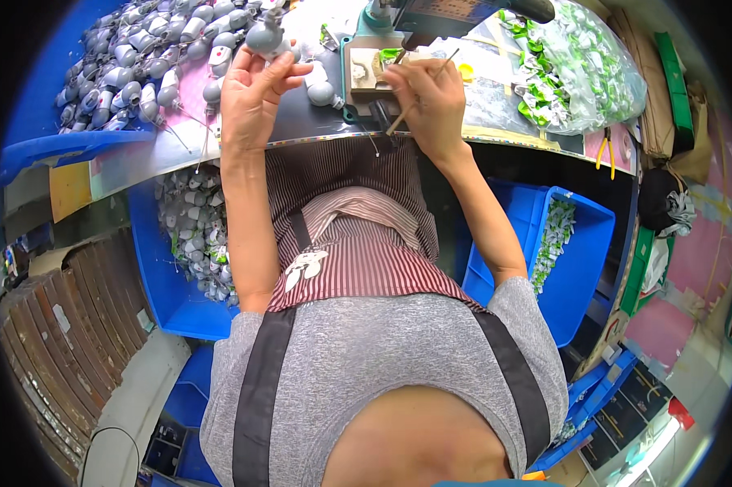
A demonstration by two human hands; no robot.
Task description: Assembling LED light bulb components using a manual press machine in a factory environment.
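Note:
My left hand (250, 101) is raised at the table's edge, its thumb and fingers pinched round a grey rounded plastic part (264, 37). Another grey-and-white part (322, 91) lies on the table just right of that hand. My right hand (435, 101) is closed at the bench press (375, 18), with a thin light-brown stick (397, 122) running through its grip. Its fingertips are at the press's fixture block (362, 69), beside a small green piece (389, 55). The fingers hide whatever else they may hold there.
A heap of grey-and-white parts (126, 77) covers the table's left side. Green-and-white pieces lie by a clear plastic bag (605, 81) at right. Yellow-handled pliers (605, 152) hang at the edge. Below are blue bins, left (191, 312) and right (577, 304), with parts inside.

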